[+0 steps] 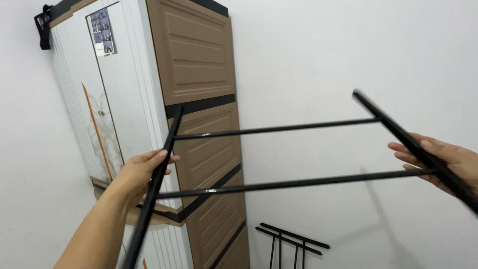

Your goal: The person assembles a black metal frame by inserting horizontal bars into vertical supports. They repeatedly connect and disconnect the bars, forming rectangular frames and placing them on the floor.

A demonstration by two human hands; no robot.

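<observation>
I hold a black metal frame [279, 129] up in front of a white wall. It has two long side rails joined by two thin crossbars. My left hand [142, 172] wraps around the left rail near the lower crossbar. My right hand [443, 162] grips the right rail where the lower crossbar meets it, fingers curled around the bar. The frame is tilted, its right end higher and farther away.
A tall brown and white plastic cabinet [199, 99] stands at the left, close behind the frame's left rail. Another black metal frame piece [291, 239] leans low against the white wall [348, 50]. A dark strap [44, 27] hangs at the cabinet's top corner.
</observation>
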